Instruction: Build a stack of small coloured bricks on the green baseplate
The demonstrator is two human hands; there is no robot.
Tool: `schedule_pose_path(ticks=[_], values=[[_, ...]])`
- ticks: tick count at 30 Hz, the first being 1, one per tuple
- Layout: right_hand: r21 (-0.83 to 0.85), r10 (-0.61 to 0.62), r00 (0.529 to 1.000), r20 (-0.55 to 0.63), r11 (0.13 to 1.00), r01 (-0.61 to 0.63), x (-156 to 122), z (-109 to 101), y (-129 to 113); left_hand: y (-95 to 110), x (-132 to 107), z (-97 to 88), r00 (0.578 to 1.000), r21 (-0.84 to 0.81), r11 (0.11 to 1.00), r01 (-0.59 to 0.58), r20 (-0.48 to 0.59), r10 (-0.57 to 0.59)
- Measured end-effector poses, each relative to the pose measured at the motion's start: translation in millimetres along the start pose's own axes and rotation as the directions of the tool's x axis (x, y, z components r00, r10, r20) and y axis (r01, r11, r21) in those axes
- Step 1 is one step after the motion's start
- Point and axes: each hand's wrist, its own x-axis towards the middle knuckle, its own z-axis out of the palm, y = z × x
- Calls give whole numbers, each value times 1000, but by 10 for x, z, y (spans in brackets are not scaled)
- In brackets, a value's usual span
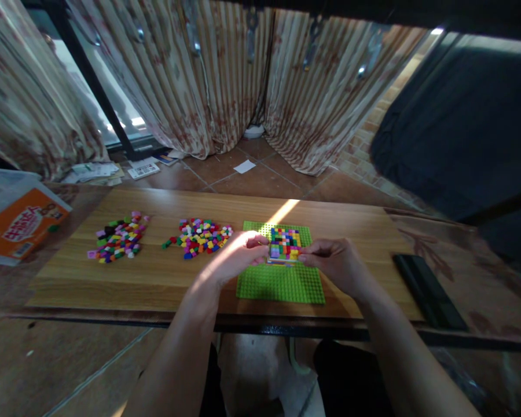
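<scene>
A bright green studded baseplate (282, 284) lies on a wooden board (156, 278). A square patch of small multicoloured bricks (285, 242) covers part of its far half. My left hand (238, 258) pinches at the patch's near left edge, fingers closed on a small piece I cannot make out. My right hand (336, 263) pinches at the patch's near right edge, fingers pressed together. Two loose heaps of coloured bricks lie to the left: a nearer heap (201, 236) and a farther heap (118, 237).
An orange box (19, 229) sits at the far left beside a clear plastic bin. A flat black object (428, 289) lies on the patterned cloth at the right. Behind the board are a tiled floor, papers and curtains (226, 75). A dark cloth (455, 127) hangs at the right.
</scene>
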Motion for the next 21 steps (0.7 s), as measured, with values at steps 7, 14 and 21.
schedule_pose_path(ticks=[7, 14, 21], values=[[124, -21, 999, -26, 992, 24, -6, 56, 45, -27, 33, 10, 1000, -14, 1000, 11, -28, -12], [163, 60, 989, -136, 986, -37, 40, -62, -7, 4, 12, 3, 999, 54, 998, -38, -9, 38], [116, 250, 963, 96, 958, -261, 41, -15, -22, 5, 10, 14, 999, 43, 998, -37, -8, 37]])
